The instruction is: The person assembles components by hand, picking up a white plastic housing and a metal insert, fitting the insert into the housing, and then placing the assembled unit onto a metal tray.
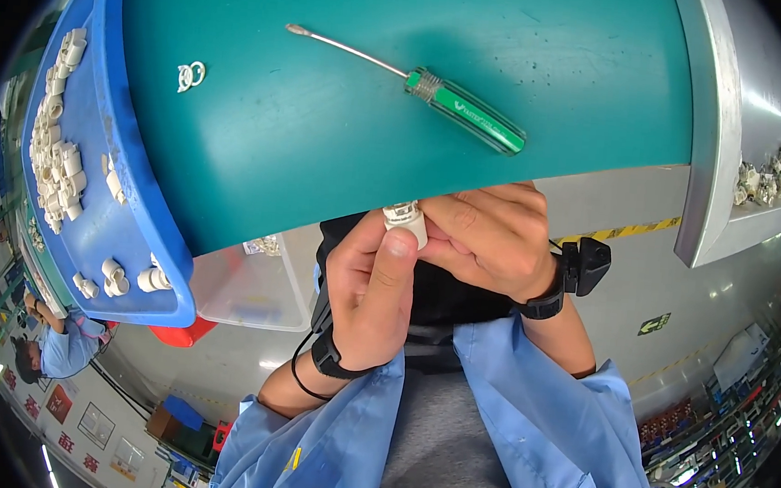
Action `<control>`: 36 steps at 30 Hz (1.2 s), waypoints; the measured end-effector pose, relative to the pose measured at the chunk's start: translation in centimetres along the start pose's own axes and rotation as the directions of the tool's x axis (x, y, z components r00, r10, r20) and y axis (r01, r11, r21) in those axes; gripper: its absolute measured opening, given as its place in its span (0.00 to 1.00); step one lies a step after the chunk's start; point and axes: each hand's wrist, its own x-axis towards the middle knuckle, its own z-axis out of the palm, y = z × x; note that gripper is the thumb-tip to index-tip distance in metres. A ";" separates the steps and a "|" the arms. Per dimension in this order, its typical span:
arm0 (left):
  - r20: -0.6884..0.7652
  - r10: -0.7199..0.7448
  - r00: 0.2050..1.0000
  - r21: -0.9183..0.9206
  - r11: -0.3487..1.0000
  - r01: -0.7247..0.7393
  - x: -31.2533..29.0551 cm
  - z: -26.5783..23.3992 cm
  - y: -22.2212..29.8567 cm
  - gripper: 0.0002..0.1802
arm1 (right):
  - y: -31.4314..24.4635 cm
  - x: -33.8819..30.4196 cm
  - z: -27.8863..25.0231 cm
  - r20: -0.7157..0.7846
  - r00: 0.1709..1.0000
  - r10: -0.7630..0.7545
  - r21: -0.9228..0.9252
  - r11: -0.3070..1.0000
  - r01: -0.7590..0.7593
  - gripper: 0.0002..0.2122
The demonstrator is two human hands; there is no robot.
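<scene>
A small white cylindrical plastic fitting (408, 222) with a metallic-looking top is held just off the near edge of the green table (259, 160). My left hand (371, 284) grips it from below, the thumb pressed along its side. Fingers of my right hand (492, 234) close in at its upper right and touch it; their tips are partly hidden. On the table beyond my hands lies a flathead screwdriver (470, 113) with a green and black handle, its blade toward the far left. Two or so thin white rings (191, 76) rest at the table's left.
A blue tray (145, 160) at the left holds several white plastic fittings (57, 163). At the right, a metal tray (716, 132) holds small metallic parts (777, 173). A translucent bin (254, 288) sits below the table edge. Another person (66, 347) works at the far left.
</scene>
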 end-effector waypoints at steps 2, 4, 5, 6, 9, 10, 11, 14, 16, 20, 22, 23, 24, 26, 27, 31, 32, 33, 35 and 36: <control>-0.021 0.001 1.000 -0.013 1.000 -0.001 0.1 0.3 0.1 0.20 | 0.1 0.2 -0.1 0.005 0.999 0.031 0.002 1.000 -0.031 0.14; -0.037 0.008 0.999 -0.017 1.000 -0.008 0.1 0.7 0.1 0.20 | 0.3 0.3 -0.2 0.015 1.000 0.014 0.044 0.999 -0.015 0.15; -0.058 -0.008 0.998 -0.043 0.999 0.005 0.3 1.1 0.4 0.20 | 0.3 0.4 -0.3 0.018 1.000 0.002 0.065 0.998 -0.003 0.16; -0.078 -0.020 0.997 -0.069 0.998 0.014 0.4 1.5 0.8 0.20 | 0.4 0.6 -0.5 0.015 1.000 -0.006 0.067 0.998 0.005 0.16; -0.044 -0.032 0.999 -0.082 0.996 0.028 0.4 1.6 1.3 0.20 | -0.4 1.0 -1.2 0.054 0.998 0.035 0.077 0.996 -0.040 0.16; 0.005 -0.034 0.999 -0.068 0.997 0.034 0.9 1.3 1.4 0.19 | -0.5 1.2 -1.3 0.040 0.999 0.001 0.068 0.998 -0.004 0.16; 0.056 -0.031 0.998 -0.053 0.998 0.034 1.1 1.2 1.6 0.19 | -0.7 0.8 -1.1 0.038 0.999 0.004 0.038 0.999 -0.005 0.16; 0.000 -0.084 0.997 0.136 0.987 0.083 -0.1 0.3 2.0 0.17 | -1.2 0.5 -1.4 0.009 0.998 -0.063 -0.044 0.997 0.064 0.16; -0.039 -0.079 0.996 0.228 0.970 0.086 -1.1 0.8 3.5 0.16 | -2.7 -0.6 -2.5 0.097 0.990 -0.105 -0.173 0.978 0.120 0.15; 0.045 -0.169 0.985 0.428 0.894 0.134 -3.6 2.0 5.9 0.13 | -5.5 -0.1 -3.6 0.014 0.985 -0.173 -0.213 0.962 0.172 0.15; 0.115 -0.113 0.987 0.477 0.878 0.045 -3.7 2.3 6.6 0.12 | -6.3 0.1 -4.2 -0.041 0.983 -0.181 -0.189 0.967 0.170 0.15; 0.138 -0.097 0.986 0.498 0.867 0.016 -4.0 2.6 6.9 0.12 | -6.8 0.6 -4.8 -0.069 0.977 -0.204 -0.165 0.968 0.190 0.14; 0.118 -0.115 0.986 0.499 0.865 0.041 -4.3 3.0 7.1 0.12 | -7.0 1.2 -5.2 -0.096 0.970 -0.221 -0.139 0.968 0.207 0.14; 0.165 -0.071 0.984 0.300 0.954 0.018 -4.2 4.1 7.2 0.12 | -7.1 0.7 -5.2 -0.117 0.972 -0.206 -0.097 0.976 0.195 0.14; 0.179 -0.043 0.983 0.194 0.981 0.008 -4.4 4.3 6.9 0.12 | -7.2 0.1 -5.0 -0.114 0.980 -0.165 -0.058 0.986 0.159 0.15; 0.055 -0.073 0.996 0.224 0.973 0.059 -2.9 2.8 4.3 0.12 | -4.8 -1.3 -2.6 -0.091 0.995 -0.027 0.057 0.998 0.032 0.15; 0.047 -0.095 0.994 0.230 0.970 0.082 -2.6 2.3 3.7 0.12 | -4.0 -2.1 -1.5 -0.060 0.998 0.028 0.093 0.995 -0.023 0.15; 0.016 -0.072 0.997 0.247 0.967 0.065 -2.4 1.7 3.1 0.12 | -3.4 -2.5 -0.6 -0.026 0.996 0.082 0.130 0.988 -0.078 0.16; -0.042 -0.027 0.999 0.286 0.957 0.038 -2.1 0.7 2.3 0.13 | -2.5 -2.5 0.6 -0.017 0.993 0.119 0.163 0.980 -0.114 0.16; -0.051 -0.053 0.997 0.293 0.954 0.066 -2.1 0.4 2.0 0.13 | -2.2 -2.4 1.0 -0.007 0.991 0.130 0.186 0.974 -0.127 0.16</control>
